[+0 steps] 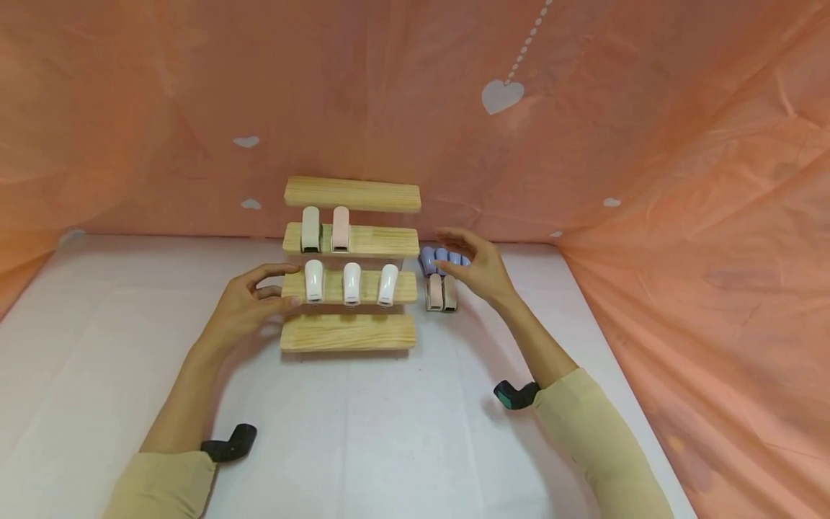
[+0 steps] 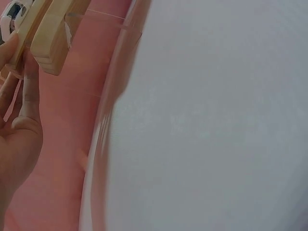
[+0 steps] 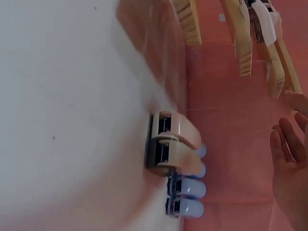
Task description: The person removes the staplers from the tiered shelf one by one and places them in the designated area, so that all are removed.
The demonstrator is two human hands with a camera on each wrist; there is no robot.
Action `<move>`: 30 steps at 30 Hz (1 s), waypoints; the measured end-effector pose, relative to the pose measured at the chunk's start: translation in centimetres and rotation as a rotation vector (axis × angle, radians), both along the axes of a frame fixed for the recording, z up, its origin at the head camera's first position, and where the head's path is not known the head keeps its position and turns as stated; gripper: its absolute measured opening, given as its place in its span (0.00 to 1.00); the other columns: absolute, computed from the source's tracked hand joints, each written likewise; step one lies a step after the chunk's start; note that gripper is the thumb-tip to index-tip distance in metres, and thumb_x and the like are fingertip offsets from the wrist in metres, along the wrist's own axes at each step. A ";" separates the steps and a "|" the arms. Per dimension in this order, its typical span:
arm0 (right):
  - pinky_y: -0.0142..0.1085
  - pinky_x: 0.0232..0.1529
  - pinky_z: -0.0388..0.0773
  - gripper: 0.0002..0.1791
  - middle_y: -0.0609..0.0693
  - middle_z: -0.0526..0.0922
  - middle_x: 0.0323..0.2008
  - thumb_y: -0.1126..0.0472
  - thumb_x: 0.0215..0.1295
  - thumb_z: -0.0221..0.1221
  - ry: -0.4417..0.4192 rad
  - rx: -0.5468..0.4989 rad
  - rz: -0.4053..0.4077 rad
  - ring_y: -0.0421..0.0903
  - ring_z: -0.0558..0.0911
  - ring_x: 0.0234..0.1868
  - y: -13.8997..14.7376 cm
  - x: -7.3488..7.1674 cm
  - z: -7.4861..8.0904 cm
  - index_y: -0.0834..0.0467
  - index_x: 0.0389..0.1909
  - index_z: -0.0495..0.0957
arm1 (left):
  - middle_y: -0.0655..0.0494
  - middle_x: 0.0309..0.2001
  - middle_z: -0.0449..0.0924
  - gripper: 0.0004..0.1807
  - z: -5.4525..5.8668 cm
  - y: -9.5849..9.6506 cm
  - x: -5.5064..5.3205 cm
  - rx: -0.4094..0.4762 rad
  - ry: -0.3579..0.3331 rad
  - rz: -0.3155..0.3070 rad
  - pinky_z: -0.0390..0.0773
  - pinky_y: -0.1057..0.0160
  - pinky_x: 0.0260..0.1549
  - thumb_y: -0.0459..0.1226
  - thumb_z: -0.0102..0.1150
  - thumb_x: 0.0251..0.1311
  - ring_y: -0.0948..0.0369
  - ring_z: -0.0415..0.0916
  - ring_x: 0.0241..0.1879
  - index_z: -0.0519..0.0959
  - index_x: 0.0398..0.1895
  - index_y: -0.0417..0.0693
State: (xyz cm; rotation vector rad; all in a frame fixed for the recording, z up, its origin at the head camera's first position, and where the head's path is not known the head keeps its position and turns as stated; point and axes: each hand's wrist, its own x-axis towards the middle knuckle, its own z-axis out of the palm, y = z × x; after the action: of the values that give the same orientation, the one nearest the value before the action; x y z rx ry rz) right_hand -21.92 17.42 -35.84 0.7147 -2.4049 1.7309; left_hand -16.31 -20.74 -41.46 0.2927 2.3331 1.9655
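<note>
A four-tier wooden display rack (image 1: 350, 333) stands at the back of the table. My left hand (image 1: 243, 306) grips the left end of its second tier from the bottom; in the left wrist view that hand (image 2: 21, 139) has the thumb on one side of the plank and fingers on the other. Three white mini staplers (image 1: 351, 283) sit on that tier. Above them are a grey-green stapler (image 1: 310, 229) and a pink stapler (image 1: 340, 229). Nothing is in my right hand (image 1: 483, 270), which hovers over several purple staplers (image 1: 428, 259), fingers loosely bent.
Right of the rack, a pink stapler (image 1: 434, 292) and a greyish one (image 1: 449, 294) stand side by side in front of the purple ones. A white cloth covers the table (image 1: 402, 425). An orange-pink curtain (image 1: 389, 86) hangs behind and along the right side.
</note>
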 end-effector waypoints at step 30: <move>0.48 0.62 0.72 0.27 0.74 0.74 0.56 0.79 0.58 0.64 0.004 -0.039 0.179 0.66 0.76 0.59 -7.0 0.6 4.8 0.77 0.60 0.70 | 0.58 0.44 0.85 0.28 0.1 0.1 0.1 -0.020 -0.024 0.016 0.81 0.65 0.38 0.37 0.72 0.58 0.64 0.83 0.40 0.76 0.63 0.49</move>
State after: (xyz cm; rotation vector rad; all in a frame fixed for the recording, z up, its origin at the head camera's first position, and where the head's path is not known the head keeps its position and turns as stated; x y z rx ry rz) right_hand -21.34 10.47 -31.05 0.9532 -2.3621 1.8324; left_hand -16.21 -20.69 -41.37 0.2493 2.3461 1.9403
